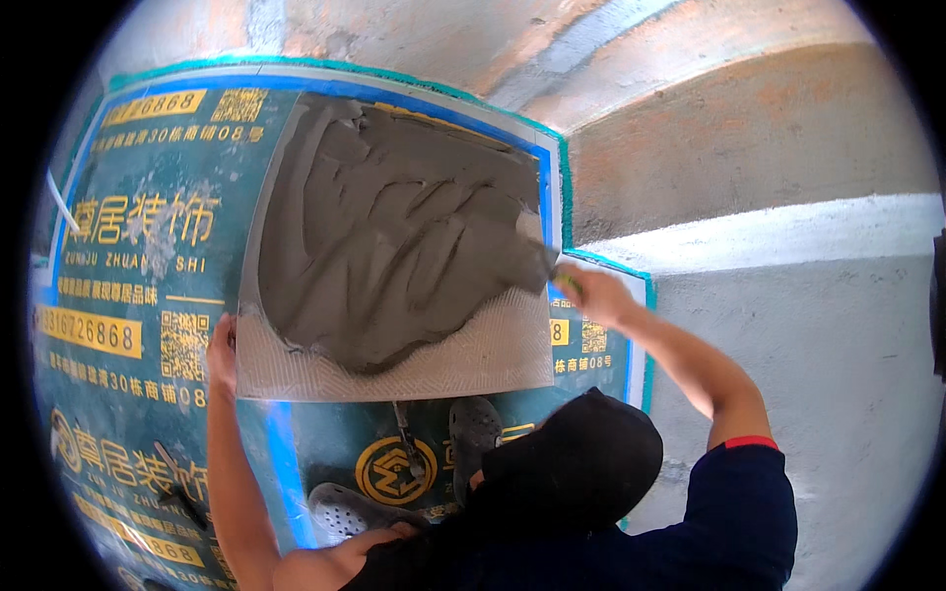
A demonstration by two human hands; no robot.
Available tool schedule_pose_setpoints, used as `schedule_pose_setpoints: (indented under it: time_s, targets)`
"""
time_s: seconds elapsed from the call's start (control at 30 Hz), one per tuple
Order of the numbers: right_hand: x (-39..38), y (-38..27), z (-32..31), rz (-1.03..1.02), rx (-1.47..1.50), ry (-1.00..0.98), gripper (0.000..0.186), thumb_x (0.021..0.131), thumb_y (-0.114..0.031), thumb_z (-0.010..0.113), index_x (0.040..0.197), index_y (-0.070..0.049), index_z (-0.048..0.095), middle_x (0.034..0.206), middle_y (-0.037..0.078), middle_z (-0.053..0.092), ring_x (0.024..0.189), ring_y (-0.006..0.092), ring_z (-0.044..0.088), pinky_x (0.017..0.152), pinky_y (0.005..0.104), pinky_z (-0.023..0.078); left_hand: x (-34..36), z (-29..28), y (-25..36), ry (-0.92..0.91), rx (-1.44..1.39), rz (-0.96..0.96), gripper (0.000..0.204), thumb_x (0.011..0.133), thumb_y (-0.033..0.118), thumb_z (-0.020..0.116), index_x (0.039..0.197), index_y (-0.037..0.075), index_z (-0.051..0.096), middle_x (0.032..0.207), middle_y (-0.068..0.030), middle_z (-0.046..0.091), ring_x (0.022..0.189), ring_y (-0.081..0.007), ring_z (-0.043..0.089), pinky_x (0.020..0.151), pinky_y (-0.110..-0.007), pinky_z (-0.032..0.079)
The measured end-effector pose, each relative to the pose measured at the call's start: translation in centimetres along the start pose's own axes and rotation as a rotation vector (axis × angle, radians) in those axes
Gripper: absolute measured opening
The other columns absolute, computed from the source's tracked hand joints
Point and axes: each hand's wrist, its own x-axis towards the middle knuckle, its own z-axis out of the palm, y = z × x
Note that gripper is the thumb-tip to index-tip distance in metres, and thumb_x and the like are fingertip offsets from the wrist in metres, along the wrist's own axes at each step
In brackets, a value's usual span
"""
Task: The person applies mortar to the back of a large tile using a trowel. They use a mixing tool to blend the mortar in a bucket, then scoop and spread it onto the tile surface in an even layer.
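A large square tile (498, 357) lies in front of me with its ribbed, light underside up. Thick grey mortar (384, 246) covers most of it, with wavy trowel marks across the middle; a bare strip shows along the near edge and near right corner. My right hand (596, 297) is closed round the green handle of a trowel (532, 264), its mortar-smeared blade resting on the mortar at the tile's right side. On the tile's left edge, my left hand (223, 355) grips near the front corner, its fingers partly hidden.
Printed green protective sheeting (148, 286) covers the floor, edged with blue tape (284, 473). Bare plastered walls (769, 345) rise at the back and right. A slim metal tool (406, 433) lies by my grey clogs (473, 428); a dark tool (187, 504) lies at the lower left.
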Motion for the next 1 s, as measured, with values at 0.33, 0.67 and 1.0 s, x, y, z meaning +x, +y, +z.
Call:
schedule_pose_setpoints:
  time_s: [0.33,0.67,1.0]
  targets:
    - [-1.1,0.9,1.3,0.224,0.855,-0.553,0.058,0.094,-0.052,0.043,0.131,-0.009,0.047,0.074,0.01,0.059,0.055,0.0169,0.056,0.052,0.0323,0.051,3.0,-8.7,-3.9,0.133,0.451,0.325,0.031,0.095,0.03,0.049,0.091,0.003,0.064,0.078,0.0031,0.056,0.068,-0.0087,0.049,0.062,-0.025,0.041]
    - [0.4,5.9,3.7,0.214,0.267,0.03,0.05,0.095,-0.046,0.043,0.126,-0.008,0.048,0.099,0.025,0.063,0.094,0.041,0.062,0.081,0.0477,0.049,-0.3,0.0,1.3,0.049,0.117,0.009,0.033,0.096,0.033,0.045,0.084,0.007,0.061,0.081,-0.0004,0.06,0.075,-0.0104,0.055,0.071,-0.026,0.045]
    - [-3.9,5.8,12.8,0.473,0.647,0.4,0.052,0.093,-0.044,0.046,0.121,0.0,0.049,0.101,0.03,0.061,0.096,0.0462,0.057,0.083,0.0484,0.045,0.3,-2.3,1.0,0.054,0.082,-0.009,0.035,0.096,0.034,0.043,0.086,0.007,0.061,0.08,-0.0008,0.061,0.075,-0.0111,0.057,0.071,-0.026,0.046]
